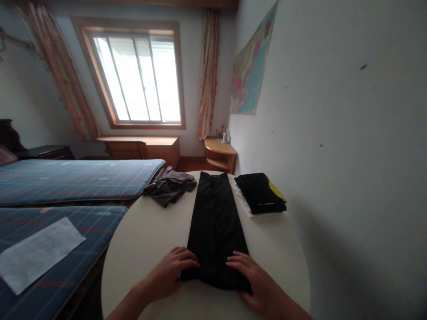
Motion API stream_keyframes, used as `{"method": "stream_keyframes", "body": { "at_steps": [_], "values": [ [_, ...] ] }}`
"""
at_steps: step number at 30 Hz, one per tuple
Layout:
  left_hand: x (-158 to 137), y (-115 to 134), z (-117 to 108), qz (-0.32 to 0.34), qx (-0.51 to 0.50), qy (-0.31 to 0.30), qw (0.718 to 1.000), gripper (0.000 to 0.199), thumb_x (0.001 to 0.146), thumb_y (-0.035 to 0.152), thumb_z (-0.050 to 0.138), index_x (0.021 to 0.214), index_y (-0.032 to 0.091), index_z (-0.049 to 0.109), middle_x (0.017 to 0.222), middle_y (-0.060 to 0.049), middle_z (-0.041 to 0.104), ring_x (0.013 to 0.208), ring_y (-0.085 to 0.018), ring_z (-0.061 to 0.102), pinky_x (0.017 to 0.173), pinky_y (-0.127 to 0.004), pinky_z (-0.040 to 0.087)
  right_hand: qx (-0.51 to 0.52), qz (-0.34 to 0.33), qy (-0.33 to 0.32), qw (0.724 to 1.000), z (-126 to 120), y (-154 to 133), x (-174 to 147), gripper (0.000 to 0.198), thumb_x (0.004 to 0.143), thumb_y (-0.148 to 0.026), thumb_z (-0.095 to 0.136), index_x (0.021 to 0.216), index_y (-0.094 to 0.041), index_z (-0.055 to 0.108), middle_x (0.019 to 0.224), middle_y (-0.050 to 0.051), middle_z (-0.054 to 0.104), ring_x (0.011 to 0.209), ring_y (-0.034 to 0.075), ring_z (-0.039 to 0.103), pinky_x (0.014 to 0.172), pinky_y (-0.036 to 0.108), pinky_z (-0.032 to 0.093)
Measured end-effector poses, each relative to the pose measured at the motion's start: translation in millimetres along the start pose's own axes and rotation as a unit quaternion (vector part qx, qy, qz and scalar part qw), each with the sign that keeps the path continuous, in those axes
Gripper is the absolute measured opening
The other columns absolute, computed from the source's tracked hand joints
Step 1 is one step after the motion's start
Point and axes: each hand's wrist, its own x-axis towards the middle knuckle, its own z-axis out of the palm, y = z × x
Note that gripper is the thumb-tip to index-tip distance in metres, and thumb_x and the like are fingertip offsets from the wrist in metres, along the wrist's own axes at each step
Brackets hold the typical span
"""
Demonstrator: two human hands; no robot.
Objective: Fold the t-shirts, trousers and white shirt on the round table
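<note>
A pair of black trousers [215,222] lies lengthwise on the round white table [140,266], its waist end farther away and a crease running down the middle. At the near end, my left hand [178,269] is on the left edge, fingers curved over the cloth. My right hand [250,275] holds the opposite edge, with its fingers on top and the thumb low beside the hem. The cloth between the hands looks smooth, and the near hem bows slightly. Parts of both thumbs are hidden.
Left of the trousers lies a crumpled dark grey garment [171,184]. A folded stack of black clothes [258,193] with a yellow patch sits on the right, over white cloth. Plaid mattresses [100,222] border the table's left; a white wall [350,178] stands close on the right.
</note>
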Motion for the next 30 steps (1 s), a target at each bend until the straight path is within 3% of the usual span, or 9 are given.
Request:
{"method": "stream_keyframes", "body": {
  "at_steps": [3,6,9,12,15,19,23,26,30],
  "values": [
    [-3.0,-3.6,1.9,-0.012,-0.026,0.002,1.000,0.067,0.060,0.002,0.049,0.118,0.031,0.065,0.127,-0.001,0.064,0.122,-0.024,0.053,0.109,-0.042,0.038,-0.052,-0.024,-0.032,0.998,-8.6,14.0,-12.4,0.072,0.064,-0.006,0.054,0.133,-0.026,0.061,0.149,0.005,0.048,0.146,0.027,0.030,0.119,0.047,0.028],
    [-7.4,-3.4,2.6,-0.056,-0.043,0.001,0.998,0.065,0.064,0.002,0.048,0.119,0.032,0.065,0.133,0.000,0.062,0.124,-0.022,0.055,0.108,-0.038,0.041,-0.081,-0.031,-0.043,0.995,-11.4,19.6,-21.2,0.059,0.073,-0.008,0.051,0.128,-0.024,0.066,0.145,0.007,0.054,0.142,0.028,0.038,0.116,0.050,0.033],
    [-10.7,3.3,-1.3,-0.080,-0.060,0.006,0.995,0.046,0.080,0.011,0.051,0.118,0.030,0.066,0.117,-0.002,0.071,0.107,-0.020,0.064,0.097,-0.031,0.047,-0.094,-0.061,-0.046,0.993,-11.8,12.8,-28.0,0.047,0.075,-0.010,0.052,0.117,-0.020,0.071,0.129,0.011,0.066,0.129,0.029,0.053,0.112,0.050,0.037],
    [-10.6,11.2,-8.0,-0.088,-0.074,0.023,0.993,0.028,0.090,0.027,0.053,0.112,0.027,0.069,0.096,-0.003,0.074,0.087,-0.018,0.066,0.082,-0.026,0.050,-0.087,-0.060,-0.012,0.994,-16.8,1.9,-33.6,0.037,0.075,-0.012,0.053,0.106,-0.020,0.073,0.107,0.012,0.074,0.108,0.026,0.066,0.100,0.041,0.048],
    [-3.1,15.0,-18.4,-0.084,-0.083,0.071,0.990,0.026,0.090,0.034,0.054,0.110,0.026,0.070,0.089,-0.002,0.073,0.082,-0.017,0.064,0.074,-0.024,0.050,-0.065,-0.021,0.055,0.996,-30.4,-3.6,-29.8,0.027,0.085,-0.023,0.052,0.105,-0.023,0.070,0.098,0.008,0.074,0.091,0.022,0.068,0.082,0.033,0.054],
    [25.9,13.0,-42.2,-0.071,-0.076,0.142,0.984,0.028,0.093,0.038,0.051,0.108,0.024,0.069,0.087,-0.002,0.071,0.075,-0.016,0.063,0.066,-0.023,0.048,-0.017,0.011,0.129,0.991,-58.4,-2.5,2.9,0.026,0.093,-0.038,0.049,0.110,-0.024,0.063,0.086,0.002,0.070,0.068,0.017,0.063,0.063,0.028,0.051],
    [73.3,-0.7,-67.8,-0.078,-0.046,0.217,0.972,0.031,0.094,0.041,0.049,0.105,0.019,0.067,0.074,-0.001,0.068,0.064,-0.016,0.059,0.064,-0.026,0.045,0.016,0.006,0.219,0.976,-83.4,7.6,58.0,0.034,0.093,-0.046,0.049,0.116,-0.022,0.058,0.094,0.005,0.070,0.071,0.018,0.062,0.057,0.027,0.047],
    [108.5,-23.7,-73.3,-0.091,-0.039,0.248,0.964,0.027,0.095,0.037,0.048,0.102,0.018,0.067,0.084,-0.004,0.071,0.074,-0.019,0.064,0.069,-0.027,0.046,0.043,0.006,0.257,0.965,-88.3,27.0,99.9,0.041,0.092,-0.049,0.049,0.119,-0.021,0.059,0.104,0.007,0.069,0.081,0.021,0.064,0.071,0.033,0.052],
    [134.5,-60.7,-54.1,-0.202,-0.007,0.245,0.948,0.027,0.095,0.034,0.050,0.113,0.020,0.065,0.094,-0.008,0.074,0.087,-0.023,0.069,0.078,-0.030,0.048,0.058,0.022,0.239,0.969,-71.2,63.9,136.4,0.056,0.090,-0.046,0.051,0.140,-0.021,0.044,0.130,0.011,0.061,0.112,0.025,0.061,0.098,0.042,0.048]
  ]
}}
